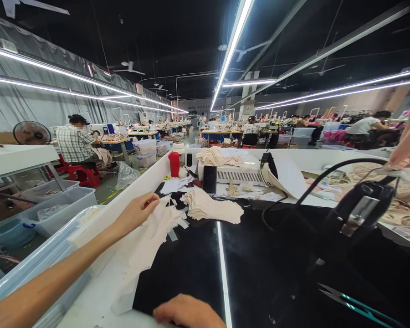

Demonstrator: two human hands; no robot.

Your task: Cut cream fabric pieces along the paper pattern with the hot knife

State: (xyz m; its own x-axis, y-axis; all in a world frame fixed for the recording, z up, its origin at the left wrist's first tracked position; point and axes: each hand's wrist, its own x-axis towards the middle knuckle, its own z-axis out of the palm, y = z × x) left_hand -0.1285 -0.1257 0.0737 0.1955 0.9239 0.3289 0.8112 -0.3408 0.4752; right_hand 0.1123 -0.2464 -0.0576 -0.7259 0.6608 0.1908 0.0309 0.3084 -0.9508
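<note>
My left hand [141, 209] reaches over the left side of the table, its fingers curled together at the upper end of a spread of cream fabric pieces [150, 241]. What sits between those fingertips is hidden. Small translucent strips [172, 234] stick out along the fabric's right edge. Just beyond lies a neat stack of cut cream pieces [213, 207] on the black tabletop [259, 264]. Low in the view, my right hand [189, 312] is over the table's near edge, back upward and partly cut off; its fingers are blurred.
Teal-handled thread snips [358, 305] lie at the right. A black machine with a cable [360, 209] stands behind them. Farther back are a phone [209, 180], a red bottle [174, 164] and a white vented box [239, 175]. Plastic bins [61, 205] line the left; co-workers sit beyond.
</note>
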